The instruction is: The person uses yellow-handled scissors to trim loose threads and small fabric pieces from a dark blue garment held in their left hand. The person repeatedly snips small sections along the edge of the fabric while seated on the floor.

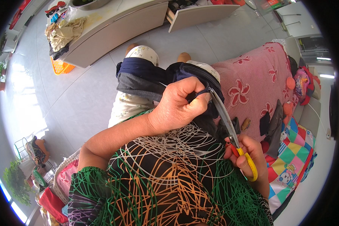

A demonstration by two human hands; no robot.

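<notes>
My left hand (183,103) pinches a narrow edge of dark navy fabric (147,67) above my lap. In my right hand (250,158) is a pair of scissors (226,117) with long metal blades and yellow and red handles. The blades point up and away from me, and their tips meet the pinched fabric beside my left thumb. Whether the tips are apart is hard to see. More navy and dark grey cloth lies over both knees, on top of my white floral trousers (125,106). Dark cloth also hangs below my left hand.
Right of me, a red patterned cover (251,70) bears dark cloth scraps (275,127). Beyond it lies a colourful patchwork cloth (296,158). A low cabinet (115,31) with a pulled-out drawer (203,15) stands ahead. An orange basket (60,66) is at its left; another person (36,151) is far left.
</notes>
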